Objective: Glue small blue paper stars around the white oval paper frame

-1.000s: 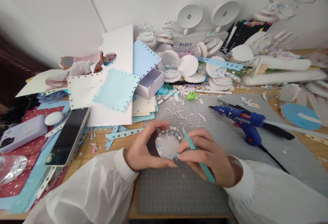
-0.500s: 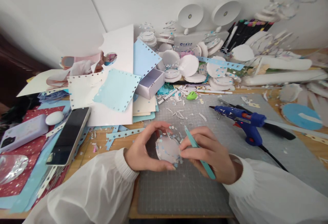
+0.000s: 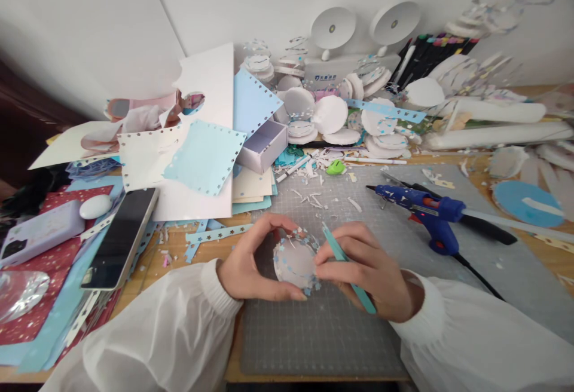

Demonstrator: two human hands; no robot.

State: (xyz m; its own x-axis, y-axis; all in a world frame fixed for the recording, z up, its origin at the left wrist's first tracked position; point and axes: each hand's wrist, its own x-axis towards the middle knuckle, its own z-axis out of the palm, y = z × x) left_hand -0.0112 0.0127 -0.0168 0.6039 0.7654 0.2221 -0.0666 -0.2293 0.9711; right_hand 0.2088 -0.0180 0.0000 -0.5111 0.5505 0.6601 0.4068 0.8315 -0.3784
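Observation:
My left hand (image 3: 255, 266) curves its thumb and fingers round a round white disc (image 3: 293, 268). Small blue and white paper shapes ring the disc's rim, some on a thin strand. In my right hand (image 3: 370, 266) lies a pair of teal tweezers (image 3: 343, 254), their tips pointing up and away from the disc. The right thumb and index fingertip pinch at the disc's right edge; what sits between them is too small to make out. Both hands are above the grey cutting mat (image 3: 314, 338).
A blue glue gun (image 3: 417, 204) lies to the right with its cord. Behind stand several white discs (image 3: 332, 114), a small lilac box (image 3: 264, 147) and a green punch (image 3: 335, 167). Punched paper (image 3: 206, 156) and a phone (image 3: 119, 239) lie left. Paper scraps litter the mat.
The strand of small paper shapes now lies closer round the disc's rim, where before it looped upward. Both hands keep nearly the same place and grip.

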